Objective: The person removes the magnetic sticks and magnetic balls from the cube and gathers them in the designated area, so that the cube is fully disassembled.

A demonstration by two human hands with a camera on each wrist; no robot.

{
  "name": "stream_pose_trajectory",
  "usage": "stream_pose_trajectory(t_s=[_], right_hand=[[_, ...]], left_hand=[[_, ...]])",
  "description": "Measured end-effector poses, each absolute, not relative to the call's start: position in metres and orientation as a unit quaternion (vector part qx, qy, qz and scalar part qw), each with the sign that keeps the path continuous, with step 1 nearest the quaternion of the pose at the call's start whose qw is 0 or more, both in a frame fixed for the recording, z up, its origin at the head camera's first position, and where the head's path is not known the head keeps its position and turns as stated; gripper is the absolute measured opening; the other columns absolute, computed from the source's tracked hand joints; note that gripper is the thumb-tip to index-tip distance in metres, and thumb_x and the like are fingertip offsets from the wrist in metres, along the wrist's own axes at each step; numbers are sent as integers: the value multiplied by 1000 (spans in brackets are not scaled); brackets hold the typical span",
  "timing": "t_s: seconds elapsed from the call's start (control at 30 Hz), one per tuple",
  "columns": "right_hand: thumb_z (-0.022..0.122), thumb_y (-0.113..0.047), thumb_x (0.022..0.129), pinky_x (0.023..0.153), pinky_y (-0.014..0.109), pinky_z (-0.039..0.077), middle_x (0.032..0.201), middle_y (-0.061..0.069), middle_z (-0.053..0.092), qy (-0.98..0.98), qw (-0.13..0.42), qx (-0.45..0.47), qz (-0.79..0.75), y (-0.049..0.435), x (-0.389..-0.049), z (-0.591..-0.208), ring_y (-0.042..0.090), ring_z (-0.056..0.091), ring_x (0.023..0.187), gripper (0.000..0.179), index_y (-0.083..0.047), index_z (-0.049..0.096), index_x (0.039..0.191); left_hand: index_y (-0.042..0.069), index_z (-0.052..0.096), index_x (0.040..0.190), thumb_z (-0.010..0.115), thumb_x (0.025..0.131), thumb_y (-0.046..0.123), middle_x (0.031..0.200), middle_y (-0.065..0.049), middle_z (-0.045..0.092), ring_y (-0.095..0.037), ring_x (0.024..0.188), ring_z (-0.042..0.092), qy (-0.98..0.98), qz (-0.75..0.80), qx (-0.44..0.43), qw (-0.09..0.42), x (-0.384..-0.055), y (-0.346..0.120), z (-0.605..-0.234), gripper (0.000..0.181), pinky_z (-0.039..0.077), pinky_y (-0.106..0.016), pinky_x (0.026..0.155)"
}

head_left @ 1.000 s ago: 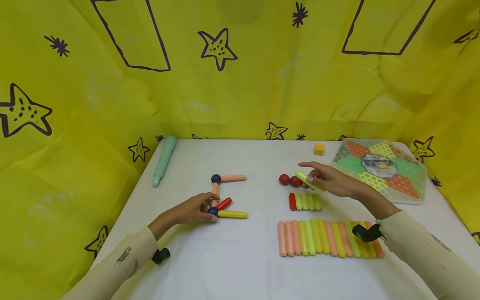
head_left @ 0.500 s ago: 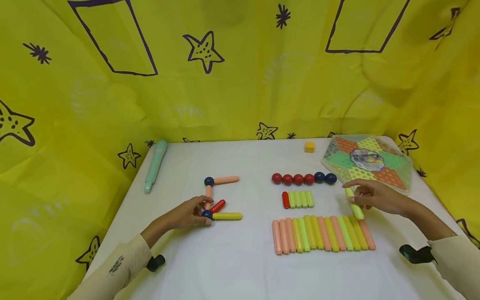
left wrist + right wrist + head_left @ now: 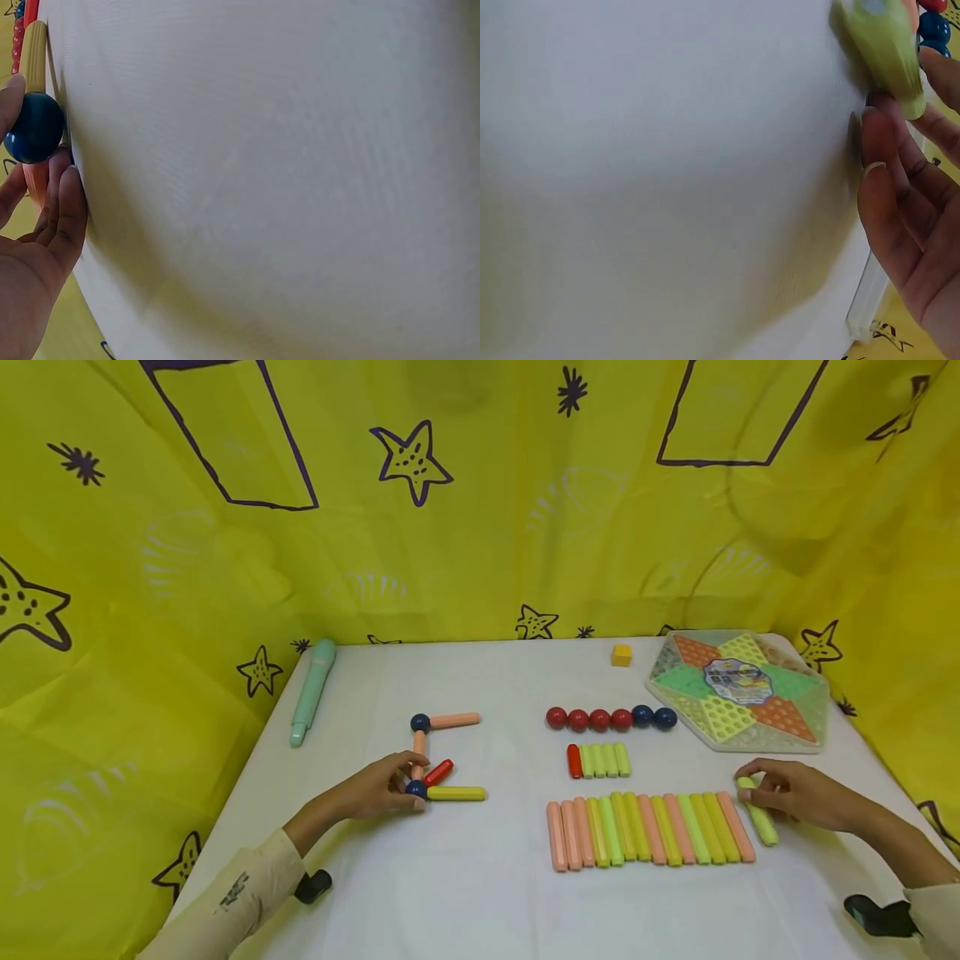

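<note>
My left hand grips a dark blue ball at the near corner of a small frame of sticks and balls. From that ball run a pink stick, a short red stick and a yellow stick. A second blue ball, with another pink stick, sits at the far corner. My right hand pinches a light green stick between thumb and fingers. It lies slanted beside the right end of a row of long pink, yellow and green sticks.
Behind the long row lie short sticks, one red and several green, then a line of red and blue balls. A clear hexagonal box stands back right, a yellow cube left of it. A mint-green tube lies back left.
My right hand has carried the light green stick from above the balls, right and nearer, to the long row's right end. The left hand keeps its grip on the blue ball.
</note>
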State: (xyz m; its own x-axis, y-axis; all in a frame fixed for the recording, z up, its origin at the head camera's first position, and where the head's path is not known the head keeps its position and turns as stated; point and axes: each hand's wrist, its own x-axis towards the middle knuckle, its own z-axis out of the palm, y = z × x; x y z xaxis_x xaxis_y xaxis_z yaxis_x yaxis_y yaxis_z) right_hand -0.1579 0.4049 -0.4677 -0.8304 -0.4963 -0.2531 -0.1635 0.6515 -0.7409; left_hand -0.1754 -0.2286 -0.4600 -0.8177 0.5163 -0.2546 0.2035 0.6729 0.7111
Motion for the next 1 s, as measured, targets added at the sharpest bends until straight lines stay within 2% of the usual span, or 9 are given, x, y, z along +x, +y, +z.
stream_pose_trajectory(t_s=[0.17, 0.33, 0.5, 0.67, 0.77, 1.0], right_hand=[[52, -10, 105, 46, 27, 39, 66, 1, 55, 870, 233, -206, -382, 401, -154, -467, 11, 46, 51, 24, 8, 60, 118], [53, -6, 103, 46, 27, 38, 67, 3, 54, 865, 233, -219, -386, 398, -150, -468, 13, 46, 52, 20, 10, 61, 114], [58, -11, 102, 48, 24, 40, 69, -9, 56, 906, 163, -207, -332, 393, -147, -466, 6, 48, 55, 15, -1, 67, 109], [62, -12, 99, 51, 24, 40, 72, -14, 58, 930, 104, -188, -299, 386, -148, -465, 3, 47, 58, 9, -9, 70, 102], [62, -11, 99, 51, 24, 41, 72, -12, 59, 935, 105, -173, -292, 382, -149, -461, 4, 48, 57, 10, -7, 69, 105], [56, -19, 104, 54, 27, 46, 82, -1, 67, 939, 151, -128, -282, 377, -154, -442, 8, 55, 59, 30, 4, 59, 122]], left_hand=[[9, 48, 141, 79, 88, 29, 112, -8, 59, -17, 92, 59, 885, 354, 197, 229, -175, -228, -461, 65, 52, -30, 81], [10, 49, 140, 79, 88, 30, 111, -6, 58, -18, 92, 58, 886, 351, 202, 225, -175, -228, -460, 63, 51, -30, 82], [11, 49, 140, 79, 88, 31, 112, -5, 55, -17, 92, 58, 884, 353, 208, 225, -176, -229, -461, 63, 50, -27, 82], [10, 49, 140, 79, 88, 30, 113, -6, 55, -17, 91, 58, 883, 356, 209, 222, -177, -230, -462, 63, 50, -26, 82], [9, 50, 139, 79, 88, 30, 113, -7, 55, -17, 91, 57, 882, 358, 212, 220, -177, -231, -462, 63, 50, -26, 82], [11, 49, 140, 79, 88, 32, 115, -5, 55, -17, 93, 57, 880, 361, 208, 229, -178, -232, -463, 64, 50, -25, 84]])
